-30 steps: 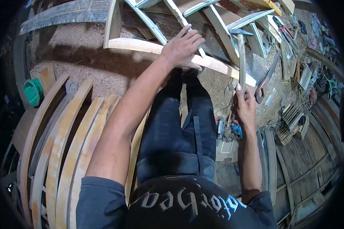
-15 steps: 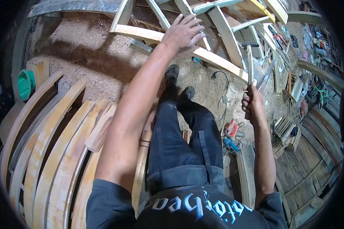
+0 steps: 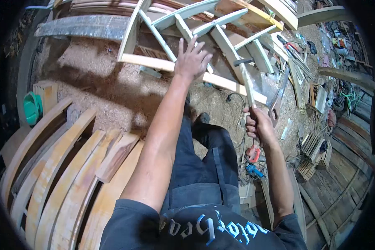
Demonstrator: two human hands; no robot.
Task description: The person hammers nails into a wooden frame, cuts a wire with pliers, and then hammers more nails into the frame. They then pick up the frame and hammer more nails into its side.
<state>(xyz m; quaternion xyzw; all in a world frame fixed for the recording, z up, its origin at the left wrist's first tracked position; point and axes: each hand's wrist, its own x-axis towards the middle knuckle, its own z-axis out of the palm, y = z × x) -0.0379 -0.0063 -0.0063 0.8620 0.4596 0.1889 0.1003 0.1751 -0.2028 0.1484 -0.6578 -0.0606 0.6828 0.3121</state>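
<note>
My left hand (image 3: 191, 60), fingers spread, rests over a short slat of a wooden frame (image 3: 227, 50) and its pale front rail (image 3: 148, 62). The frame is built of several slats and curved pieces. In my right hand (image 3: 260, 125) is a hammer (image 3: 248, 83), gripped by its wooden handle. Its dark head points away from me and overlaps one of the frame's slats in this view. Just right of the hammer, a handsaw (image 3: 282, 91) leans with its handle near my right hand.
Curved wooden pieces (image 3: 50, 179) stand in a row at left, near a green plastic container (image 3: 31, 109). A blue power tool (image 3: 254, 170) and a red one (image 3: 252, 154) lie by my right forearm. Red-handled pliers (image 3: 288, 46) lie at upper right. Sawdust covers the floor (image 3: 91, 83).
The hammer has swung leftward over the frame, its head now further left. My left hand has shifted a little left and lower in view. The view itself has moved slightly.
</note>
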